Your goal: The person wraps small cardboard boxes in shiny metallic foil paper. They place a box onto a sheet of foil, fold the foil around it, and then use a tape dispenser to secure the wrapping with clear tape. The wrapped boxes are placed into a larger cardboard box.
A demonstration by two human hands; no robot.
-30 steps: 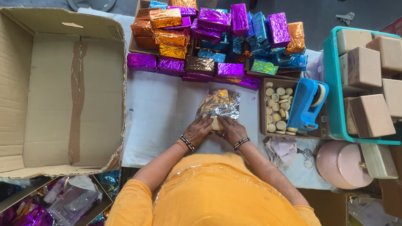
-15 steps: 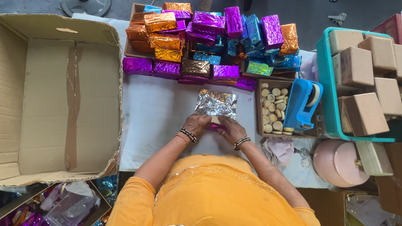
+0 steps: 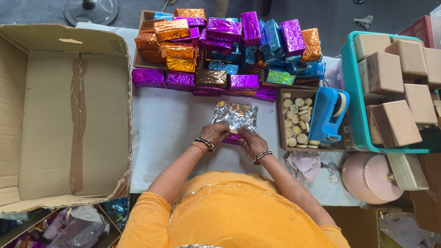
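A crinkled silver foil sheet (image 3: 236,116) lies on the white table (image 3: 170,131) in front of me, with a purple edge showing at its near side. My left hand (image 3: 214,133) presses the foil's near left corner. My right hand (image 3: 249,139) holds the near right part, fingers folded over what seems a small block under the foil. Both wrists wear bangles. Behind the sheet rises a pile of foil-wrapped blocks (image 3: 224,48) in purple, orange, blue and brown.
A big open cardboard box (image 3: 50,115) stands at the left. On the right are a wooden tray of small round discs (image 3: 296,120), a blue tape dispenser (image 3: 329,112), a teal crate of brown blocks (image 3: 398,93) and a pink round tin (image 3: 368,177).
The foil sheet has been laid flatter on the table, and my hands have shifted to its near edge, folding it over the block.
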